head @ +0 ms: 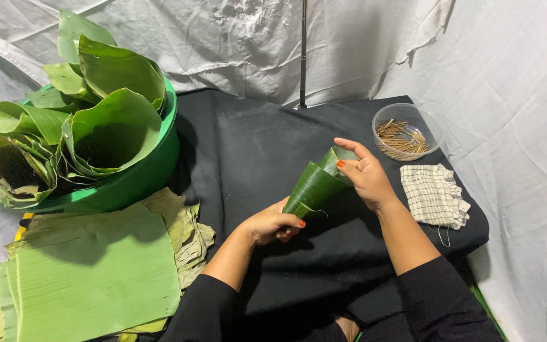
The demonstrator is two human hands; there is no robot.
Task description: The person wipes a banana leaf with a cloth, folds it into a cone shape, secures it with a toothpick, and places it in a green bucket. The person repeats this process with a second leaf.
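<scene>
White sheets hang behind and beside a table point(254, 145) draped in black cloth, seen from the head camera looking down.

Both hands work one leaf cone point(316, 185) over the middle of the cloth. The left hand point(272, 225) is clenched round the cone's narrow tip, thumb and fingers pinching it from below. The right hand point(365, 174) grasps the wide mouth, fingers spread over the upper rim, thumb pressing the outer fold. The cone's long axis runs on a slant between them: tip low and near the body in the left grip, mouth higher and farther out in the right grip. Neither hand is nearer than the other; each has its own end.

Just beyond the right hand stands a clear bowl point(408, 130) of thin sticks, and beside that hand lies a checked cloth point(433, 195). Well left of the left hand sit a green basin point(147, 171) filled with rolled leaves and a stack of flat leaf sheets point(90, 272).
</scene>
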